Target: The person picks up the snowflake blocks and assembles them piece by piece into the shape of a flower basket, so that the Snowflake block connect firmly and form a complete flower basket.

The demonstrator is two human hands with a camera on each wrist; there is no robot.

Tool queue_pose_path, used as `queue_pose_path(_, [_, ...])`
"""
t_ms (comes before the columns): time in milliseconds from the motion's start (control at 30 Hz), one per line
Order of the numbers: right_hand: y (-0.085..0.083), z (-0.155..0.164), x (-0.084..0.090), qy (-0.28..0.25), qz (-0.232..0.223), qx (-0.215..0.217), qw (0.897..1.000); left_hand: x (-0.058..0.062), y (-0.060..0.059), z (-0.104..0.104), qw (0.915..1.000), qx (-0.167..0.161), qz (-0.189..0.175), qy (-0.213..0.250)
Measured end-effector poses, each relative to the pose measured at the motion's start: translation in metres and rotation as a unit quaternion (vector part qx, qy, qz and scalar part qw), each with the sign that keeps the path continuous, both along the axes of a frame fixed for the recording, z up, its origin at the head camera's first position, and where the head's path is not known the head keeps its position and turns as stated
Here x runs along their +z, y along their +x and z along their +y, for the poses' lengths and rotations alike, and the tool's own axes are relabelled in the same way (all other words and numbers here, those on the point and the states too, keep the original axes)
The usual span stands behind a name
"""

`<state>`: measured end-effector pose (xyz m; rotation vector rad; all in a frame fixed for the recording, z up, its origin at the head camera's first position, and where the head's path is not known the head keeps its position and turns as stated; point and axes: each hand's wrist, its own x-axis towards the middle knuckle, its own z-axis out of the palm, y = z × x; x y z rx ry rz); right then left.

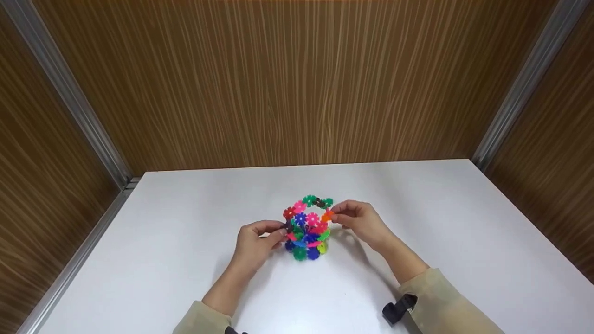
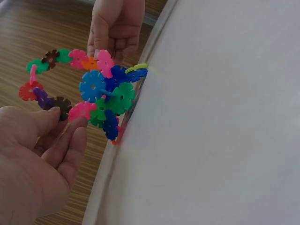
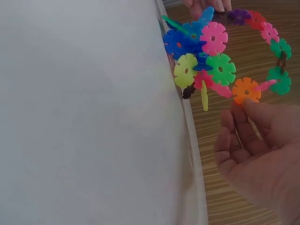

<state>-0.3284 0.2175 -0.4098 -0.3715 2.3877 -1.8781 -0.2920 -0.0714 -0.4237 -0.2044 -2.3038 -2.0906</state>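
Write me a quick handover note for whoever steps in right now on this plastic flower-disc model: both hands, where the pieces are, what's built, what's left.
Left hand: thumb and fingers pinch a dark disc at the left side of the disc model.
Right hand: pinches the orange disc at the right end of the arch.
The model stands near the middle of the white table; both hands steady it.
Done: a clustered base of interlocked discs, plus an arch of discs over the top running from one hand to the other.
Left: probably seating the arch ends firmly; whether the orange disc is fully slotted cannot be told. No loose discs show on the table.
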Motion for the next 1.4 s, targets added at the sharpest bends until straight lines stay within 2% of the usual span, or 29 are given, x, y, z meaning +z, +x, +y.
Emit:
queue_pose_path(133, [0.003,-0.007,0.004,-0.002,0.011,-0.019,1.000,-0.006,0.003,-0.001,0.9998,0.020,0.002,0.008])
queue_pose_path(233, [0.009,-0.014,0.008,0.007,0.024,-0.063,0.998,-0.009,0.005,-0.001,0.9994,0.032,0.005,0.012])
queue_pose_path(367, [0.025,-0.028,0.013,0.048,0.087,-0.120,0.988,-0.009,0.007,-0.002,0.9987,0.041,0.017,0.024])
queue_pose_path(433, [0.036,-0.037,0.015,0.080,0.129,-0.105,0.983,-0.009,0.007,-0.002,0.9984,0.042,0.021,0.033])
queue_pose_path(500, [0.046,-0.049,0.016,0.116,0.172,-0.066,0.976,-0.008,0.007,-0.003,0.9982,0.043,0.022,0.036])
queue_pose_path(567, [0.052,-0.061,0.016,0.154,0.213,-0.025,0.965,-0.008,0.007,-0.004,0.9980,0.043,0.024,0.039])
queue_pose_path(633, [0.054,-0.073,0.014,0.191,0.249,-0.006,0.949,-0.008,0.006,-0.005,0.9979,0.043,0.025,0.042])
queue_pose_path(700, [0.053,-0.083,0.011,0.219,0.270,-0.005,0.937,-0.008,0.005,-0.005,0.9977,0.042,0.027,0.045])
queue_pose_path(767, [0.049,-0.090,0.008,0.241,0.275,-0.011,0.931,-0.008,0.005,-0.005,0.9975,0.042,0.027,0.050])
queue_pose_path(967, [0.039,-0.095,-0.001,0.273,0.274,-0.036,0.922,-0.010,0.005,-0.004,0.9970,0.043,0.011,0.063])
queue_pose_path(1300, [0.036,-0.083,-0.010,0.292,0.321,-0.043,0.900,-0.012,0.006,0.001,0.9948,0.051,-0.019,0.086])
queue_pose_path(1400, [0.036,-0.077,-0.012,0.297,0.344,-0.049,0.889,-0.013,0.008,0.006,0.9943,0.050,-0.028,0.090])
